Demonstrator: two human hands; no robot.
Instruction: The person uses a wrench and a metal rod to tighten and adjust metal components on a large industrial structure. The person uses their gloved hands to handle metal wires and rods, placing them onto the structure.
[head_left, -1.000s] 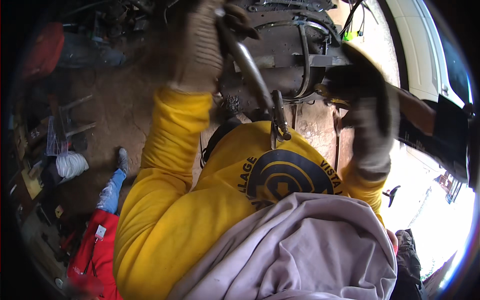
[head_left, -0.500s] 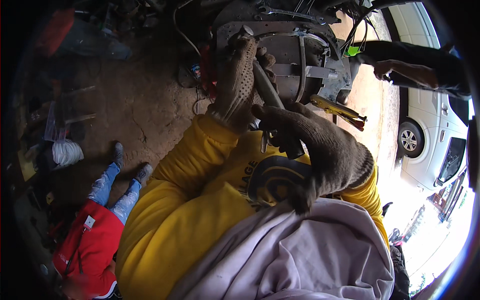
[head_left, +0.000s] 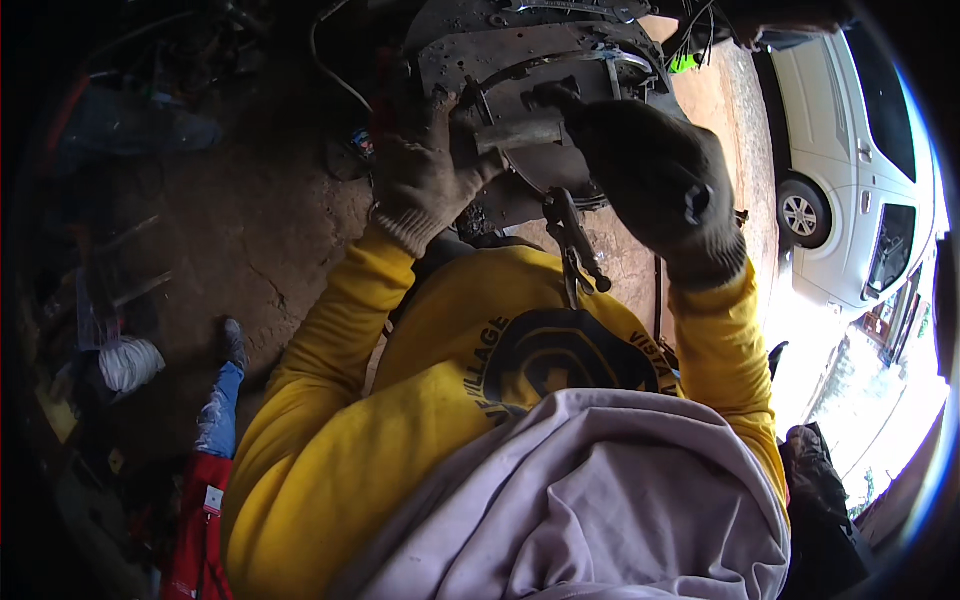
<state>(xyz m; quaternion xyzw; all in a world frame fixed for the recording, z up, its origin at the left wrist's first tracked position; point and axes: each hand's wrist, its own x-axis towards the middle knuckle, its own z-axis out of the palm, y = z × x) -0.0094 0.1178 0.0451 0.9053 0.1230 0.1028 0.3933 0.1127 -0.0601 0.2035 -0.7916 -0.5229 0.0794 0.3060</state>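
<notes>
My left hand, in a brown knit glove, is open beside the left part of a dark metal assembly. Its index finger points up and its thumb reaches toward a grey metal bar lying across the assembly. My right hand, in a dark glove, is closed round what looks like a hammer. The dark head is over the plate, right of the bar, and the handle's end shows near my wrist. Locking pliers hang at the assembly's near edge, between my hands.
A wrench lies on the assembly's far part. A cable curves along its left. At right stands a white van. A person in red is at lower left, near a white bundle. Someone's dark sleeve shows at top right.
My hands have parted: the left has let go of the hammer and opened, while the right has carried it up over the assembly. The other person's arm at right has moved upward in view.
</notes>
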